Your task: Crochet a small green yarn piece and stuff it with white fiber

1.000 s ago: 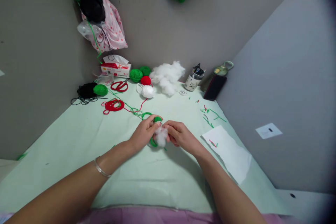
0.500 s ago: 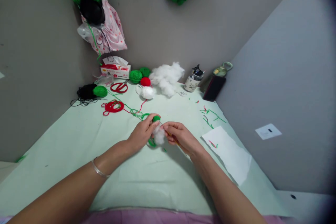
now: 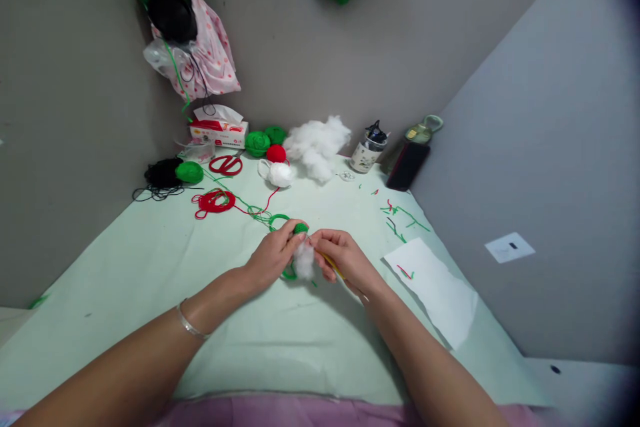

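Observation:
Over the middle of the table, my left hand [image 3: 273,252] is closed around a small green crochet piece [image 3: 301,228], whose top shows above the thumb. A tuft of white stuffing [image 3: 304,261] hangs from the piece between my two hands. My right hand [image 3: 345,257] grips a crochet hook [image 3: 332,265] with a yellow handle, its thin metal tip against the crochet piece where the stuffing meets it. Green yarn [image 3: 279,220] loops behind and below my left hand.
Beyond my hands lie a red yarn coil [image 3: 215,201], red scissors [image 3: 226,165], a white yarn ball [image 3: 280,174] and a heap of stuffing [image 3: 320,147]. To the right are a torn white paper [image 3: 435,293], yarn scraps [image 3: 400,217], a phone [image 3: 409,165] and a pen cup [image 3: 369,152].
The hook has tilted and its yellow handle shows more in my right hand, with its far end near my wrist. My left hand keeps its hold on the green piece.

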The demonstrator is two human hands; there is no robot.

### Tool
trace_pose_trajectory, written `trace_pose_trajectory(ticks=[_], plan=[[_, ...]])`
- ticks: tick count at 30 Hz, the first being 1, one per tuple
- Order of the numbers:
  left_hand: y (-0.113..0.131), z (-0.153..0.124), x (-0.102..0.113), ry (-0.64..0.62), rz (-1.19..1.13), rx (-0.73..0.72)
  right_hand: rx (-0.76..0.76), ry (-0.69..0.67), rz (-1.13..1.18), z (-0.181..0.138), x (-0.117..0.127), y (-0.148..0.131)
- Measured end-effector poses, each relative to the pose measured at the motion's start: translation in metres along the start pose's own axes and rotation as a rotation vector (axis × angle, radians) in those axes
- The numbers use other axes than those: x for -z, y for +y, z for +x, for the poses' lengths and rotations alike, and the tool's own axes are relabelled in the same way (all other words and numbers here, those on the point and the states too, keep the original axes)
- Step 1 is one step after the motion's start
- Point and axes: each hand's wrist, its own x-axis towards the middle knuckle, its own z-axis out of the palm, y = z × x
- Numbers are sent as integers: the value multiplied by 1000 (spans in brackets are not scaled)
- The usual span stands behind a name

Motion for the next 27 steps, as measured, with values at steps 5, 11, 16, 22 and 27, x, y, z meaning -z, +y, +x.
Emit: trace_pose_trajectory(ticks=[5,11,16,22,27], plan=[[0,2,-1,54,69,-33,92,92,-139,-7,-14,1],[-8,3,-4,138,156,-96,328,180,-634,-21,-26,4],[-8,2,3,124,145,-241,372,146,-604,-26,-27,1],[0,0,6,140,79,-391,-22,-210,159,-16,-10,-9],[1,0,5,122,31,-366,-135,-321,338,-9,2,-7]])
